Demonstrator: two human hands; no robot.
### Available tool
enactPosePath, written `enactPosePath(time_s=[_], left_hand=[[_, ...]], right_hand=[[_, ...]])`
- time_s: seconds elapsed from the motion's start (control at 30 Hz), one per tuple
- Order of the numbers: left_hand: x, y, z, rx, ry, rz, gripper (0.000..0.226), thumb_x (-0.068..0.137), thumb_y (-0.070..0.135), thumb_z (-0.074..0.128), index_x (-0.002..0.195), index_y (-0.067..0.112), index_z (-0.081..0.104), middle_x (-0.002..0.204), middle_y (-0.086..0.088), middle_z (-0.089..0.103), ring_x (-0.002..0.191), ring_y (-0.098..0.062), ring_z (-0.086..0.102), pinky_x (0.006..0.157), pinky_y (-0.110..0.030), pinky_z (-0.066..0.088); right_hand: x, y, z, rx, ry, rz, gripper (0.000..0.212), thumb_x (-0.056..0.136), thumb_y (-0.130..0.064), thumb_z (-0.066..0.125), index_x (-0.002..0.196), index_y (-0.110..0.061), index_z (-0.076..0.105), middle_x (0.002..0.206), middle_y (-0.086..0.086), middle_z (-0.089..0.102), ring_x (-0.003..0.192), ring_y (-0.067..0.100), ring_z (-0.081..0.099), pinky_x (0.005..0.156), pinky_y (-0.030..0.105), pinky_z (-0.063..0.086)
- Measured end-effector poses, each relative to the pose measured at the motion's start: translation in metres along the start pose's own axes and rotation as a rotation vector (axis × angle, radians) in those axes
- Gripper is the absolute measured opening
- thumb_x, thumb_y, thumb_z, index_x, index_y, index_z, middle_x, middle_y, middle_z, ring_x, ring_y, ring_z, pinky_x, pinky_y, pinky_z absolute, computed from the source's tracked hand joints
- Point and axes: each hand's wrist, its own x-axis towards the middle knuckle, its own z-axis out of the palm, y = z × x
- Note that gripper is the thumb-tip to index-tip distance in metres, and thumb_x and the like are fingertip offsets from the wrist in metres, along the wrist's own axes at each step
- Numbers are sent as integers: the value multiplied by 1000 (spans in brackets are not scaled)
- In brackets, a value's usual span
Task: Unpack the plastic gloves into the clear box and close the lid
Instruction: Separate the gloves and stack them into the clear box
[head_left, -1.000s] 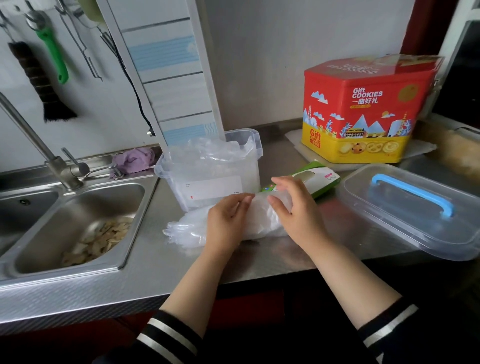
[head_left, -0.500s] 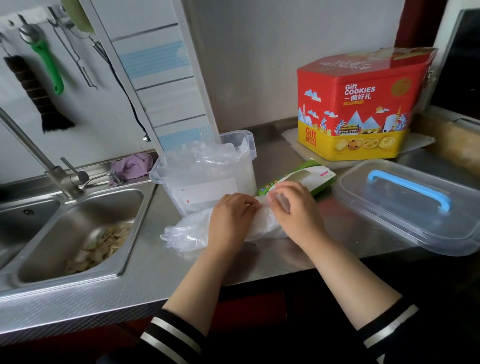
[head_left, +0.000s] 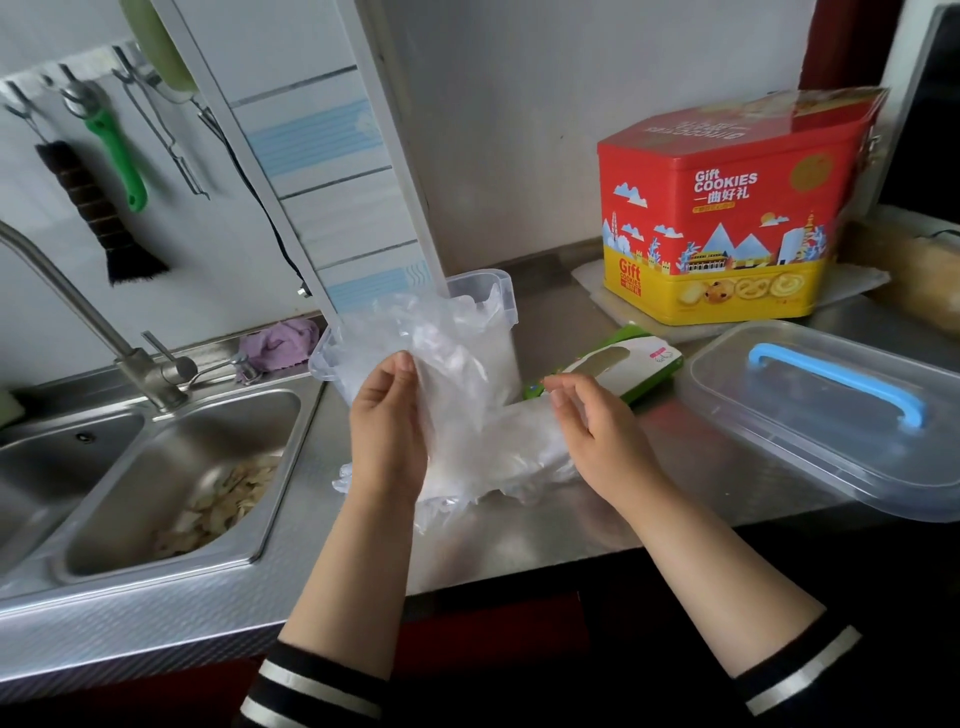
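1. Left hand (head_left: 387, 431): fingers pinched on a bundle of thin clear plastic gloves (head_left: 467, 415), lifted above the bench.
2. Right hand (head_left: 597, 431): fingers spread apart, resting against the right end of the bundle; a firm grip cannot be told.
3. Clear plastic storage box (head_left: 483, 291): far side, just behind the bundle, uncovered, part-filled with gloves.
4. Green-and-white glove carton (head_left: 623, 364): lying right of the box.
5. Clear lid with blue handle (head_left: 779, 415): right, flat on the steel bench (head_left: 675, 467).
6. Red-and-yellow cookie tin (head_left: 727, 218): far right.
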Motion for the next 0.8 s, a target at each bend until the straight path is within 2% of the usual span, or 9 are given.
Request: enactPosePath(time_s=[0.07,0.13,0.23,0.37,0.43,0.5,0.57,0.67,0.8], left_hand=[[17,12,-13,-103,-11,-33,15,94,24,61,95,9,64,93,-5,65,93,-18,63,93,-30,48],[29,27,-21,-168,-38,-50,45,86,36,68,121,8,59,125,-15,57,122,-33,52,109,-47,38],[44,62,-20,-265,-7,14,48,92,40,55,130,10,56,129,-12,60,120,-28,57,103,-44,45],[84,88,-25,-296,39,124,78,74,40,81,135,1,51,145,-22,44,135,-34,43,114,-52,29],[89,109,-7,-258,14,203,56,83,30,75,126,-2,59,133,-21,56,129,-34,49,111,-49,36],[75,124,22,-179,37,285,18,94,16,61,101,1,68,102,-13,69,103,-27,64,94,-39,49],[75,122,34,-113,16,290,16,96,13,58,85,8,68,85,-7,66,86,-19,61,87,-32,49],[73,110,37,-165,-67,208,25,93,22,61,108,2,66,108,-14,60,103,-23,54,102,-38,42],[55,81,39,-186,-129,66,23,101,21,46,109,8,64,101,-4,71,98,-18,67,95,-36,52]], right_hand=[[0,1,-1,-33,-5,1,30,99,-29,46,118,-13,63,115,-3,67,109,11,59,90,19,43],[0,0,-2,-41,-2,3,29,99,-29,46,117,-13,63,114,-3,68,109,12,60,92,23,45],[0,0,1,-24,2,10,29,99,-29,47,117,-12,63,114,-2,68,110,14,61,95,31,47],[1,1,5,-49,19,-35,32,98,-31,47,115,-12,65,113,1,69,108,18,63,94,40,49],[2,2,6,-65,25,-51,38,95,-36,45,115,-12,65,112,2,69,108,19,63,94,41,49],[2,5,7,-59,28,-55,40,94,-39,44,114,-12,66,111,2,69,107,20,63,93,44,49],[3,5,6,-59,72,-82,40,94,-41,43,110,-12,67,107,1,69,103,21,63,91,43,50],[4,-2,1,-95,247,-267,30,95,-30,47,99,-10,69,95,-3,68,91,17,63,82,38,49],[13,-53,-5,182,287,-276,26,93,-35,53,101,-13,67,97,-10,69,92,6,64,82,28,51]])
